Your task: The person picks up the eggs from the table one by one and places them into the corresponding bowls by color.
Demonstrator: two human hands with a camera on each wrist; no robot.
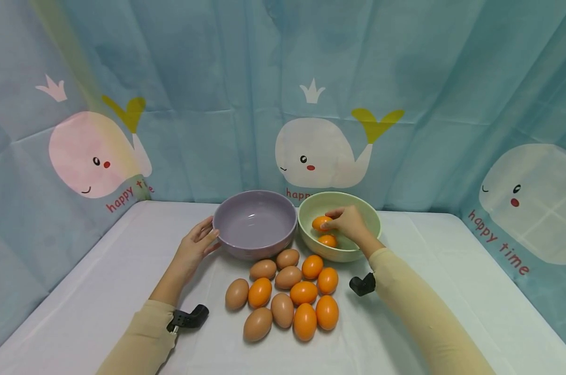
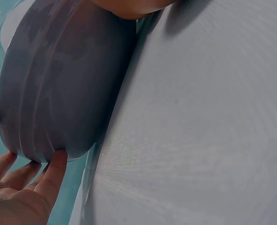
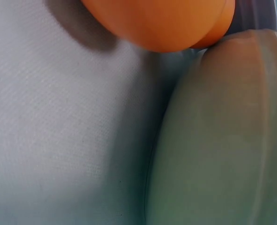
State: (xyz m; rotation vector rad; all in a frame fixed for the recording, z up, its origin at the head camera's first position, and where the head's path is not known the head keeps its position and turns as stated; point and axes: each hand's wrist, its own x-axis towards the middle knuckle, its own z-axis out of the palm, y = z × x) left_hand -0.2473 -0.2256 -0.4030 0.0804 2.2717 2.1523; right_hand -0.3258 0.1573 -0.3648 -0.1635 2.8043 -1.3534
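My right hand [image 1: 348, 223] reaches into the light green bowl [image 1: 373, 229] and pinches an orange egg [image 1: 320, 224] between thumb and fingers. Another orange egg [image 1: 327, 240] lies in that bowl, just below. At the left side of the purple bowl [image 1: 255, 247], my left hand [image 1: 196, 250] touches the outer wall with spread, fairly straight fingers [image 2: 58, 168]. Orange eggs [image 1: 304, 292] and brown eggs [image 1: 257, 324] lie mixed in a group before the bowls. In the right wrist view, the green bowl's wall [image 3: 213, 140] appears, but the hand does not.
The two bowls stand side by side, close together, on a white-covered table [image 1: 123, 260]. A blue curtain [image 1: 208, 104] printed with whales hangs behind them. Each wrist carries a black camera mount [image 1: 189, 317]. The nearest eggs lie close to the bowls' front walls.
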